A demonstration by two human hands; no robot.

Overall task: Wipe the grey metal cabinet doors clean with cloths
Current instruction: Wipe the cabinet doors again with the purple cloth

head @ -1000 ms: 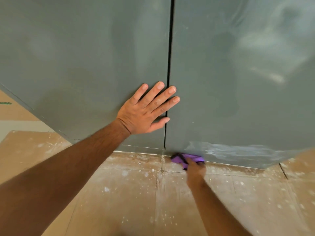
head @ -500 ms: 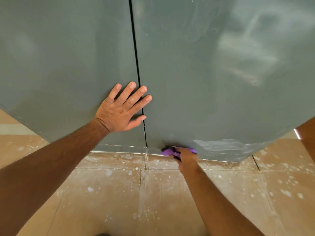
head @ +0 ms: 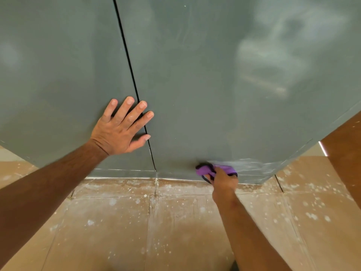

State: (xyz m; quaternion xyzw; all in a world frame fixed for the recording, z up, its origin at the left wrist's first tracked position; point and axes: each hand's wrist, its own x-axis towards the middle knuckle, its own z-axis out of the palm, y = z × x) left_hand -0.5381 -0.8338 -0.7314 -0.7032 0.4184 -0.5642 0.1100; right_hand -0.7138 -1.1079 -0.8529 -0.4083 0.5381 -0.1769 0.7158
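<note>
Two grey metal cabinet doors fill the upper view, the left door point(head: 58, 75) and the right door point(head: 214, 75), split by a dark vertical gap. My left hand point(head: 121, 130) lies flat with fingers spread on the left door, fingertips over the gap. My right hand point(head: 222, 180) grips a purple cloth point(head: 205, 170) pressed against the bottom edge of the right door. A wet streak point(head: 252, 165) shines on the door to the right of the cloth.
Brown cardboard sheets point(head: 175, 222) speckled with white spots cover the floor below the cabinet. A brown wooden surface point(head: 345, 153) stands at the right edge beside the cabinet's corner.
My right hand with the cloth has slid to the right along the door's bottom edge, away from the gap. The view has shifted to the right. My left hand stays flat on the door.
</note>
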